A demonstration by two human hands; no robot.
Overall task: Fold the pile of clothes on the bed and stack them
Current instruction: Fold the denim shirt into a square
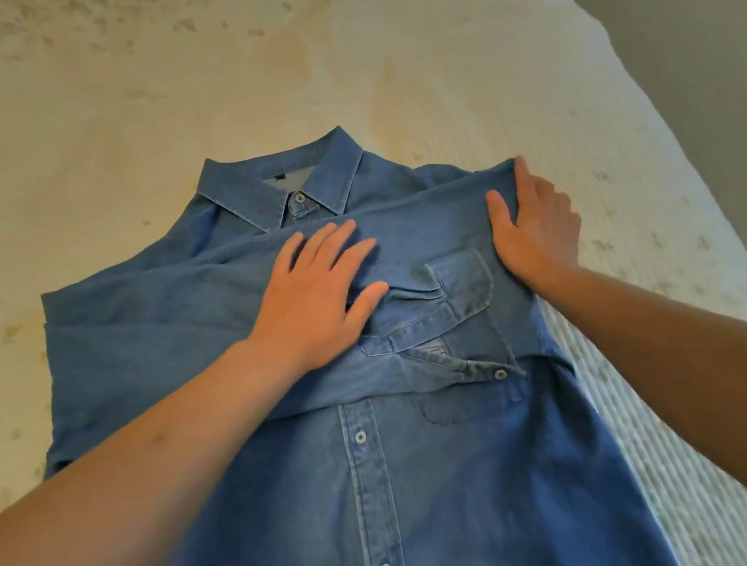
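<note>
A blue denim shirt (367, 458) lies face up and buttoned on the bed (85, 134), collar (283, 179) pointing away from the person. Both sleeves are folded across the chest, the upper one ending in a cuff (457, 288) near the right edge. The left hand (315, 303) lies flat on the crossed sleeve with fingers (335, 244) straight and spread, pressing the cloth down. The right hand (536, 224) sits at the shirt's right shoulder fold, thumb on top and the other fingers wrapped over the edge — it appears to grip that fold.

The likely trouble is the sleeve stack shifting. Denim is stiff, so if the left hand lifts before the side fold is set, the sleeve could spring open. Pulling the right edge unevenly may drag the body askew — the collar would then sit off-centre and the fold would come out lopsided.
</note>
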